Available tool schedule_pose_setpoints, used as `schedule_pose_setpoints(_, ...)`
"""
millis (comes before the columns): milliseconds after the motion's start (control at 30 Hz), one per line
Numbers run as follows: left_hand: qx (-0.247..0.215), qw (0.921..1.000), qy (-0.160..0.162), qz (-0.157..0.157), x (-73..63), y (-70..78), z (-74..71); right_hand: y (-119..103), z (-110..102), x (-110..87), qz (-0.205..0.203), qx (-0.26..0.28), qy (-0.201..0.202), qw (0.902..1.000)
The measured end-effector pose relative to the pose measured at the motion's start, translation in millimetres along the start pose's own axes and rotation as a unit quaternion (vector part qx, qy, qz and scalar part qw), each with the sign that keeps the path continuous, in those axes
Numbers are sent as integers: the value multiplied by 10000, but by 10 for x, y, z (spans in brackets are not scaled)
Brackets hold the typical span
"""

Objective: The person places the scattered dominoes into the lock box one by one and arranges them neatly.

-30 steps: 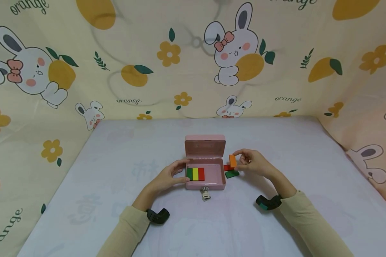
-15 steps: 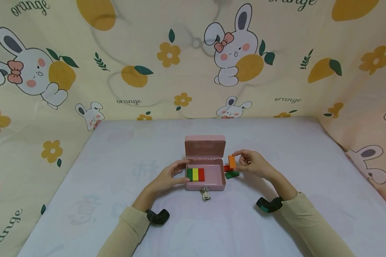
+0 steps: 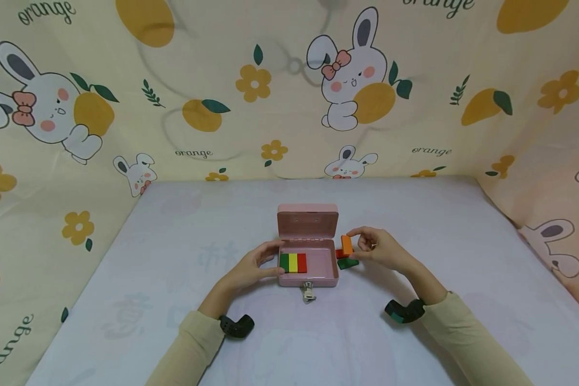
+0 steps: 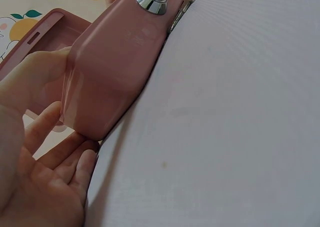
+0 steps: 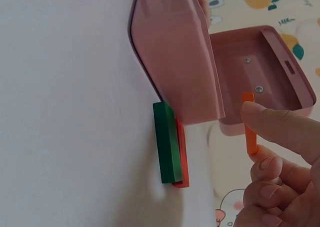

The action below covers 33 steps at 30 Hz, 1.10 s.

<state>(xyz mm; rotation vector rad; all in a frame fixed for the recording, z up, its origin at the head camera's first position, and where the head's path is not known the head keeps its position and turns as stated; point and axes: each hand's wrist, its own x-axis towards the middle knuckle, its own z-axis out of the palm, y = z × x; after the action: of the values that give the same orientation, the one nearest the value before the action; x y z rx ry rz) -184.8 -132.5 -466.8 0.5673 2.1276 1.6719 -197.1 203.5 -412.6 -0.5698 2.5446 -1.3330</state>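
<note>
In the head view, a pink metal cash box (image 3: pixel 321 264) stands on the table with its lid raised at the back. My left hand (image 3: pixel 248 268) grips the box's left end, thumb near the front corner and fingers toward the back. Inside, a green block (image 3: pixel 284 263), a yellow block (image 3: pixel 293 263) and a red block (image 3: pixel 302 263) lie side by side at the left. My right hand (image 3: pixel 383 247) pinches an orange block (image 3: pixel 347 245) between thumb and fingertip, just right of the box. Beneath it lie another green block (image 5: pixel 167 144) and red block (image 5: pixel 184 159).
A silver lock with a key (image 3: pixel 308 291) sticks out from the box's front. White cloth (image 3: pixel 289 343) covers the table. Behind rises a cream curtain (image 3: pixel 198 69) printed with rabbits and oranges. Each wrist wears a black camera, such as the left one (image 3: pixel 237 326).
The orange block in my right hand has shifted slightly left, toward the box. My left hand keeps its place on the box, and the other blocks have not moved.
</note>
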Motion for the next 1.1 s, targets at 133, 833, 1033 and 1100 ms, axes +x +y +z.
schedule_pose_setpoints(133, -20, 10000, -28, 27, -1, -2, 4, -23, 13, -14, -24, -79, 6, 10000)
schedule_pose_setpoints(833, -37, 10000, -63, 40, 5, -13, -11, -81, 81, -11, -156, -261, -70, 9995)
schedule_pose_setpoints(1033, -20, 10000, -46, 41, 7, -12, -8, -99, 98, -10, -173, -278, -57, 9994)
schedule_pose_setpoints(1100, -13, 10000, -34, 25, 7, -14, -7, -97, 105, -9, -198, -269, -49, 9994)
